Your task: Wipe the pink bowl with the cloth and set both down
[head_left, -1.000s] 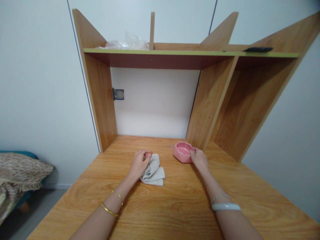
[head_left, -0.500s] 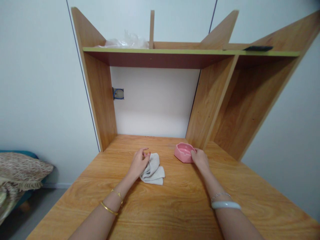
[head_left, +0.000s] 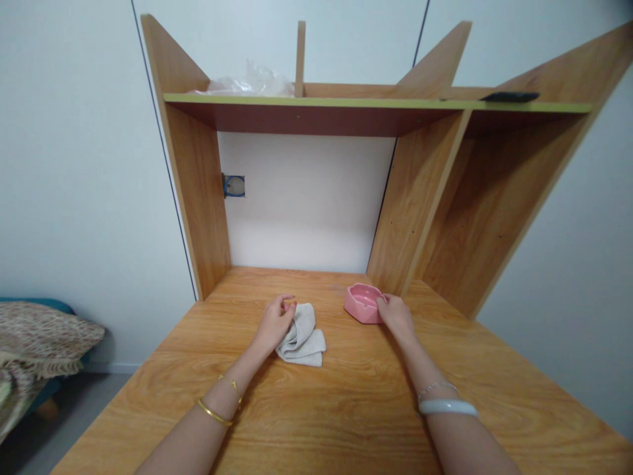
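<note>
A pink, many-sided ashtray (head_left: 364,303) with notches in its rim is on the wooden desk, right of the middle. My right hand (head_left: 395,318) pinches its right side, thumb at the rim. The far fingers of that hand are partly hidden. A folded light grey cloth (head_left: 304,343) lies left of the ashtray. My left hand (head_left: 275,323) is at the cloth's left edge and covers part of it. Its fingers are loosely bent, with a gap between thumb and forefinger, and nothing shows between them.
A wooden shelf unit (head_left: 316,101) rises at the back of the desk (head_left: 316,415), with upright panels left and right. Clear plastic (head_left: 252,80) and a flat black item (head_left: 512,96) lie on the shelf. An uncovered wall socket box (head_left: 234,186) shows behind. A patterned cushion (head_left: 49,326) is at far left.
My left fingers have bent in slightly; the forefinger was stretched out further before. The ashtray, the cloth and my right hand have hardly moved.
</note>
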The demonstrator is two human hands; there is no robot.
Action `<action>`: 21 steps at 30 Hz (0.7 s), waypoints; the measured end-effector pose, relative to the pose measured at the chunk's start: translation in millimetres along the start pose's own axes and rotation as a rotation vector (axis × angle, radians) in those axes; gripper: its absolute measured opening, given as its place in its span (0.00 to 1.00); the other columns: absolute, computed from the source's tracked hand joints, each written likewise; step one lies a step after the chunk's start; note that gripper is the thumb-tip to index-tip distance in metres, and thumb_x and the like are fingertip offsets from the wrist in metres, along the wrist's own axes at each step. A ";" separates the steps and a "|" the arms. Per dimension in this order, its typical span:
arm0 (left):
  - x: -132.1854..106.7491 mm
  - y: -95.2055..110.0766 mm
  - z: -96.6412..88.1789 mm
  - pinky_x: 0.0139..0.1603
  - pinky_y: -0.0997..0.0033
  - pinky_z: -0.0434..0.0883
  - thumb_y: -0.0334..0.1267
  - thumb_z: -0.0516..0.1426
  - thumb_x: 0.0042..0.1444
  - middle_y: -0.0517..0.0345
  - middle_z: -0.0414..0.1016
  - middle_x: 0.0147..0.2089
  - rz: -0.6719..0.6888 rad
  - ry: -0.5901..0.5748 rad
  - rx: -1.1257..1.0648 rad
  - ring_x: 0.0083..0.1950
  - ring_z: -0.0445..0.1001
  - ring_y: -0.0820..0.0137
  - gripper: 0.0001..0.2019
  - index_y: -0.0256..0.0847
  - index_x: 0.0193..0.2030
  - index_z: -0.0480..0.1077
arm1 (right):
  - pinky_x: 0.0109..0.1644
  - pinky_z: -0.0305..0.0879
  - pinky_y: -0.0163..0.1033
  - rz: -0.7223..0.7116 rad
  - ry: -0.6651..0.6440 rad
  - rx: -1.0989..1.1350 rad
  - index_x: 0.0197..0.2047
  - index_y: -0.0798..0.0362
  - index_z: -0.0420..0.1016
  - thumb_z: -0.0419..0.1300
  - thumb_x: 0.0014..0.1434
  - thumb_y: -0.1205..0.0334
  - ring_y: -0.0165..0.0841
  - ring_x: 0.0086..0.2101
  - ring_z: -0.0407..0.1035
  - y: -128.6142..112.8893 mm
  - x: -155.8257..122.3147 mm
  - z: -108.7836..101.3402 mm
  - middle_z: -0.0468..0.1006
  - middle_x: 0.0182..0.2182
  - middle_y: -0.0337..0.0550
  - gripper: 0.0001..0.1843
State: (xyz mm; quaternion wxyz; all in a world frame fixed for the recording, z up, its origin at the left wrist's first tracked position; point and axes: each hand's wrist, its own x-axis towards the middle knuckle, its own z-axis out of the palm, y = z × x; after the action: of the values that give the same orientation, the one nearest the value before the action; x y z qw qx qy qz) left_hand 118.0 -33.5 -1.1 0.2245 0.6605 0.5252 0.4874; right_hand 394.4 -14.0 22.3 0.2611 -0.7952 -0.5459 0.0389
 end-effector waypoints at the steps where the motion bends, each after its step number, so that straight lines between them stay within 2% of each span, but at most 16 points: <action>1: -0.1 -0.3 0.2 0.31 0.75 0.61 0.41 0.50 0.53 0.61 0.65 0.26 0.000 -0.001 -0.001 0.27 0.63 0.74 0.14 0.36 0.43 0.68 | 0.36 0.60 0.34 -0.003 -0.006 -0.004 0.42 0.57 0.74 0.46 0.55 0.61 0.39 0.39 0.70 0.4 0.0 -0.4 0.77 0.37 0.53 0.18; 7: -1.1 -0.6 0.3 0.31 0.75 0.61 0.40 0.50 0.53 0.61 0.66 0.26 0.001 -0.003 -0.004 0.27 0.64 0.74 0.14 0.37 0.44 0.68 | 0.35 0.60 0.35 -0.005 -0.044 -0.036 0.39 0.57 0.74 0.47 0.55 0.61 0.40 0.37 0.71 2.2 0.3 -1.8 0.77 0.35 0.55 0.17; 21: -1.4 -0.3 -0.2 0.31 0.75 0.61 0.39 0.50 0.53 0.60 0.66 0.27 -0.011 -0.007 -0.004 0.28 0.64 0.73 0.14 0.36 0.42 0.68 | 0.39 0.62 0.40 0.038 -0.106 -0.103 0.39 0.59 0.73 0.46 0.54 0.62 0.43 0.41 0.69 -2.0 -2.7 -9.8 0.75 0.38 0.59 0.17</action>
State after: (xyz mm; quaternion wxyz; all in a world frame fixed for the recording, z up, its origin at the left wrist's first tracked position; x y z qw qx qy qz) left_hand 117.8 -34.8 -1.8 0.2302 0.6591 0.5270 0.4846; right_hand 395.1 -19.5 31.1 0.1897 -0.8147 -0.5450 0.0579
